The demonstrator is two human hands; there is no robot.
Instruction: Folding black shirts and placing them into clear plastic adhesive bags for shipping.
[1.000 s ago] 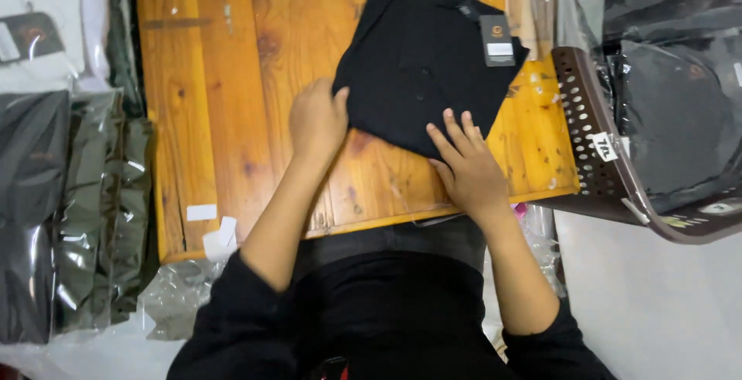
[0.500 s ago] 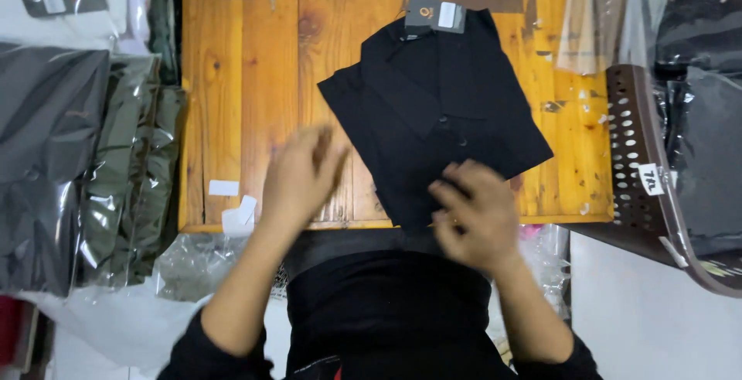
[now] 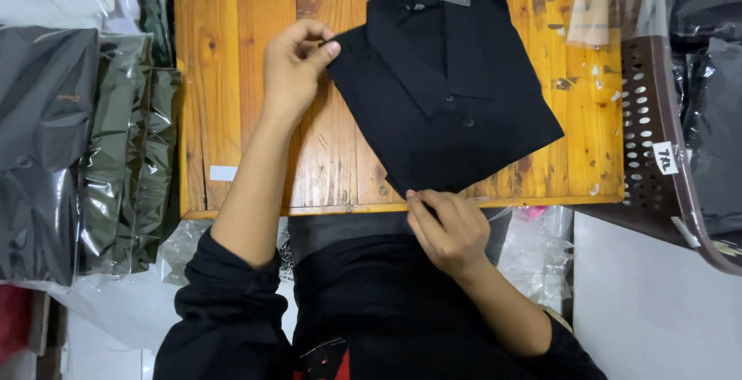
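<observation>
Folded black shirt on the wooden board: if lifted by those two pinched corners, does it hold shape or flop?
Likely flops: the black shirt is soft cloth, and the left hand and right hand pinch only thin corners. The folds would probably sag or open, since nothing visibly stiffens them. Probably light for its size. It should slide rather than roll on the wooden board.

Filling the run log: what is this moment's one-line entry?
left hand: pinching folded black shirt corner | right hand: pinching near corner | shirt: flat on wooden table
</observation>
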